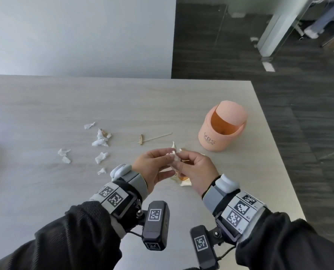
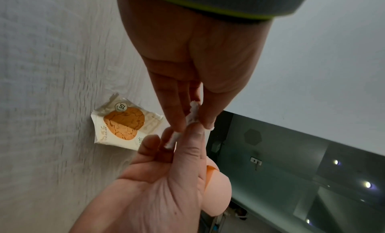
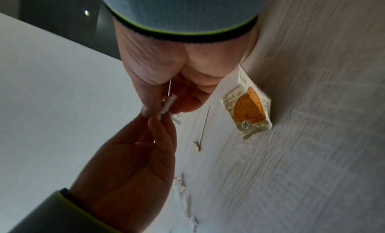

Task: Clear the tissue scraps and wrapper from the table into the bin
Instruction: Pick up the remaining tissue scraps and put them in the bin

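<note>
Both hands meet just above the table's near middle and pinch one white tissue scrap [image 1: 173, 158] between them. My left hand [image 1: 169, 156] holds its upper end between thumb and fingers [image 2: 177, 119]. My right hand [image 1: 180, 165] pinches the lower end, seen close in the right wrist view as the scrap [image 3: 166, 104]. The biscuit wrapper [image 1: 184, 181] lies flat on the table under the hands, and is plain in the wrist views [image 2: 123, 123] [image 3: 250, 109]. Several more tissue scraps [image 1: 100, 141] lie scattered to the left. The peach bin [image 1: 219, 129] stands right of the hands with its swing lid tipped open.
A thin wooden stick with a small crosspiece [image 1: 154, 137] lies between the scraps and the bin. Another white scrap [image 1: 174, 146] sits just beyond the hands. The table's right edge [image 1: 275, 152] runs close behind the bin, with dark floor beyond.
</note>
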